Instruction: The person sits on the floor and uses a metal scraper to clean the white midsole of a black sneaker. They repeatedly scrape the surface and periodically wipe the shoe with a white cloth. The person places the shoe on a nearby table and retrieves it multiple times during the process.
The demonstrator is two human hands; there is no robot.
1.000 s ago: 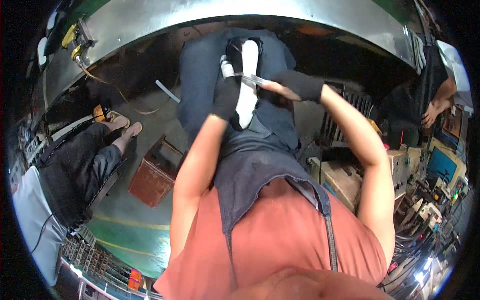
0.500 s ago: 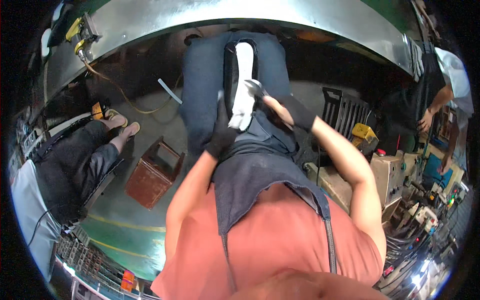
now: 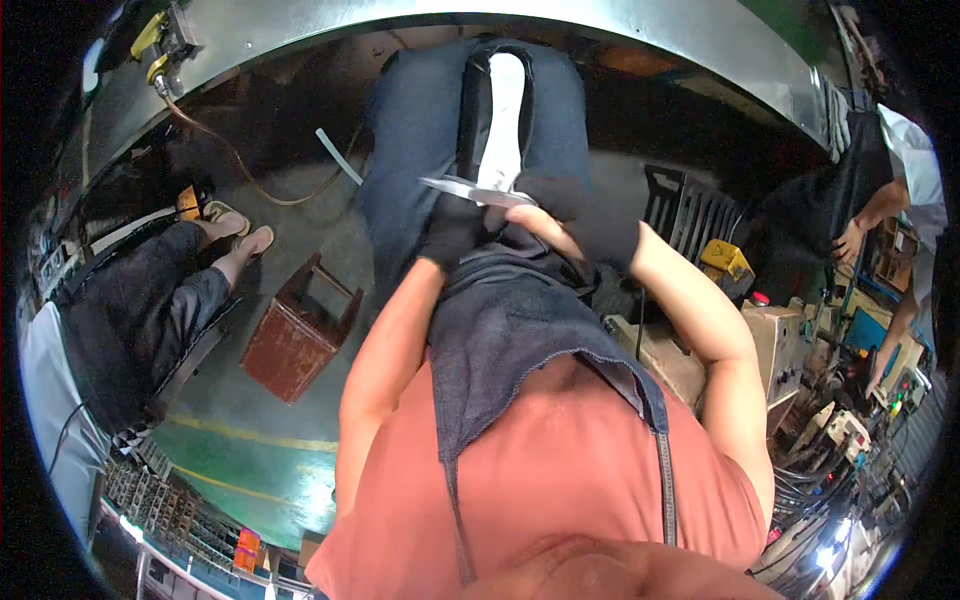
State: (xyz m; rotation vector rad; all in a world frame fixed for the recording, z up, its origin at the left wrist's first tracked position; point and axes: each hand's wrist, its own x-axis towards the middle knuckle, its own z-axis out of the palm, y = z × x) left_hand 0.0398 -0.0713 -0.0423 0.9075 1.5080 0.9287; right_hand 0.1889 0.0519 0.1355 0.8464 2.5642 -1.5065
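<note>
A long black shoe-shaped piece [image 3: 470,130] lies on my lap along my thighs, its white, sole-shaped face [image 3: 506,110] upward. My left hand [image 3: 460,228], in a black glove, is closed round the left side of its near end. My right hand [image 3: 570,215], gloved with bare fingertips, grips a knife [image 3: 460,188]. The blade points left and crosses the near part of the white face, passing above my left hand. The knife's handle is mostly hidden in my right hand, and the near end of the shoe piece is hidden behind both hands.
A metal bench [image 3: 420,22] curves across the far side, with a yellow air tool [image 3: 153,45] and hose at left. A brown wooden stool [image 3: 297,340] stands left of me. Seated people are at both sides. A yellow container [image 3: 727,260] sits at right.
The knife has swung from pointing up and left to lying across the white face. My left hand has moved up and right, and the shoe piece has shifted slightly farther away.
</note>
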